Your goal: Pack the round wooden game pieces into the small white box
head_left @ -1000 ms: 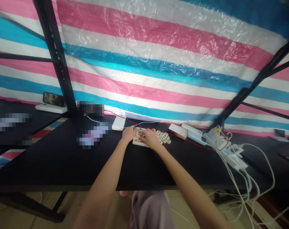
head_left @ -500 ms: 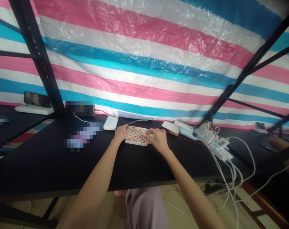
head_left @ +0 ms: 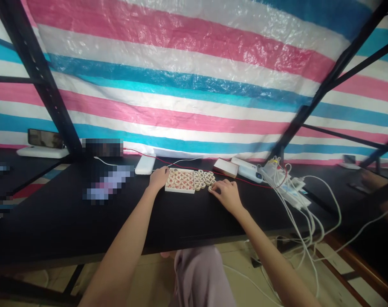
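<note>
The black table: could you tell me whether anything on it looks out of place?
Round game pieces lie loose right of their tray, by the right hand; white cables tangle and spill off the table.

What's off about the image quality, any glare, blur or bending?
Head view: wide-angle distortion tilts the frame posts; glare brightens the striped tarp behind the piece tray; pixelated patches mask items on the table; the left hand and right hand look sharp.

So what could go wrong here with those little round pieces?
1. The right hand touches the loose pieces lying beside the tray; a nudge might scatter them across the table.
2. The white cables trail off the table edge near that arm and might snag.
</note>
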Demonstrator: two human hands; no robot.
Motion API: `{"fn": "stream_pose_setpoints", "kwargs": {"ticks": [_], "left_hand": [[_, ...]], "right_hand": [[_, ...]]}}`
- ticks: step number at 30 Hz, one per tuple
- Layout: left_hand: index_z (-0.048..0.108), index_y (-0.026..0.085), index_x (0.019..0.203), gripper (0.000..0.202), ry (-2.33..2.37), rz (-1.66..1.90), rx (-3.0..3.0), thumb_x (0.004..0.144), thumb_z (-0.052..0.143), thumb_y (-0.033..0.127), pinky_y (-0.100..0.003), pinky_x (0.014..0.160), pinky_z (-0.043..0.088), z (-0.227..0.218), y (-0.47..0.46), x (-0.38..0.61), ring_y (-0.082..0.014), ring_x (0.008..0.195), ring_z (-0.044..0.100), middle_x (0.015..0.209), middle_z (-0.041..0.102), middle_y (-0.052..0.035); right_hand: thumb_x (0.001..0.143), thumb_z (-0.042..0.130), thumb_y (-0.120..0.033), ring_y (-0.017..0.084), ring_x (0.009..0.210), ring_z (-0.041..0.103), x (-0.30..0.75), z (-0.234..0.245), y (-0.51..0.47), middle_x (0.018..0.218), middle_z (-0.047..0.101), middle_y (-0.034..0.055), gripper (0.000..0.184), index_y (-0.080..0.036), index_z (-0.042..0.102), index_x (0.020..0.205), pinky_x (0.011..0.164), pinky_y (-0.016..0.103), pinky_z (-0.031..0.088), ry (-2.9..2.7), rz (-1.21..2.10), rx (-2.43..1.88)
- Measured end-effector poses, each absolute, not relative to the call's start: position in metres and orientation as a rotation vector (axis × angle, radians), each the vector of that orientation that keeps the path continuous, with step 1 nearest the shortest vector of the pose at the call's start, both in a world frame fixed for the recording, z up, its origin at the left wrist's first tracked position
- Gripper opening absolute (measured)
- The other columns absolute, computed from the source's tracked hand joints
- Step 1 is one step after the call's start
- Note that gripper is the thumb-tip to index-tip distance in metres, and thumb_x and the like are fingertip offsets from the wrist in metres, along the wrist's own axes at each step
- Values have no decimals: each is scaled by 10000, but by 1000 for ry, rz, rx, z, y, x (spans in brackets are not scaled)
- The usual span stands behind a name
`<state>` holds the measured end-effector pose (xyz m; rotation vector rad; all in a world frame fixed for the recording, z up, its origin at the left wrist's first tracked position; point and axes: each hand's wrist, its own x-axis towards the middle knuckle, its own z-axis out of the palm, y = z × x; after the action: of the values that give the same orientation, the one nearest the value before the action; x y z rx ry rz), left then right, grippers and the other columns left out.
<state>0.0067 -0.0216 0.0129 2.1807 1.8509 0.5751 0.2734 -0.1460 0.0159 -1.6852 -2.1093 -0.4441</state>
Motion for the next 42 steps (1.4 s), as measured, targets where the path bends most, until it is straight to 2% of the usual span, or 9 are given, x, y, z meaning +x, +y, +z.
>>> {"fn": "stream_pose_setpoints", "kwargs": {"ticks": [7, 13, 16, 19, 23, 27, 32, 35, 42], "left_hand": [[589, 213, 1080, 369, 1830, 570, 2159, 879, 296, 312, -323, 803, 430, 13, -21, 5, -243, 971, 580, 1024, 651, -79], [586, 208, 1078, 358, 1831, 603, 2152, 887, 300, 307, -311, 789, 433, 10, -21, 5, -233, 955, 589, 1006, 656, -83], [591, 221, 1062, 346, 1844, 622, 2158, 889, 305, 314, -319, 786, 437, 8, -21, 5, -231, 940, 598, 995, 657, -78], [592, 227, 1057, 343, 1850, 633, 2156, 890, 307, 317, -322, 780, 443, 8, -22, 5, -230, 930, 604, 992, 658, -76], [589, 224, 1057, 345, 1851, 634, 2161, 888, 300, 307, -334, 768, 447, 8, -21, 6, -239, 921, 606, 979, 661, -83], [591, 221, 1045, 340, 1859, 620, 2176, 885, 300, 294, -339, 761, 447, 7, -18, 7, -246, 916, 606, 963, 661, -86], [583, 222, 1054, 343, 1872, 588, 2172, 888, 294, 305, -331, 751, 447, 7, -17, 8, -241, 906, 607, 947, 660, -87], [580, 221, 1072, 356, 1878, 560, 2173, 890, 284, 300, -329, 758, 445, 10, -18, 9, -241, 919, 602, 959, 658, -89], [573, 226, 1091, 359, 1878, 557, 2178, 885, 290, 301, -331, 770, 439, 12, -20, 9, -250, 944, 591, 982, 655, -86]], "right_hand": [[843, 532, -353, 171, 849, 505, 279, 26, -138, 923, 650, 14, 184, -234, 652, 770, 707, 321, 229, -2222, -459, -1645], [907, 395, -354, 185, 899, 515, 237, 64, -110, 967, 643, 47, 287, -232, 654, 911, 765, 334, 235, -2064, -488, -1606], [891, 427, -337, 196, 956, 499, 194, 62, -77, 1048, 622, 47, 255, -260, 612, 1050, 775, 335, 247, -2309, -425, -1518], [871, 460, -370, 220, 1021, 458, 161, 46, -48, 1147, 574, 53, 264, -269, 600, 1070, 790, 347, 254, -2451, -419, -1509], [876, 457, -366, 222, 1002, 446, 149, 28, -37, 1082, 594, 67, 234, -227, 625, 961, 795, 357, 253, -2329, -438, -1576], [867, 487, -271, 190, 938, 472, 162, 25, -44, 1002, 617, 49, 160, -217, 638, 863, 771, 333, 257, -2323, -350, -1556], [859, 507, -285, 195, 973, 493, 182, 22, -46, 1044, 625, 41, 186, -258, 628, 998, 765, 324, 276, -2224, -167, -1636], [838, 535, -284, 202, 958, 527, 194, 23, -48, 1017, 651, 34, 194, -274, 644, 998, 790, 344, 292, -2159, -114, -1667], [847, 497, -286, 158, 836, 598, 262, 43, -85, 960, 673, 34, 270, -222, 616, 1080, 783, 296, 384, -1955, -4, -1465]]}}
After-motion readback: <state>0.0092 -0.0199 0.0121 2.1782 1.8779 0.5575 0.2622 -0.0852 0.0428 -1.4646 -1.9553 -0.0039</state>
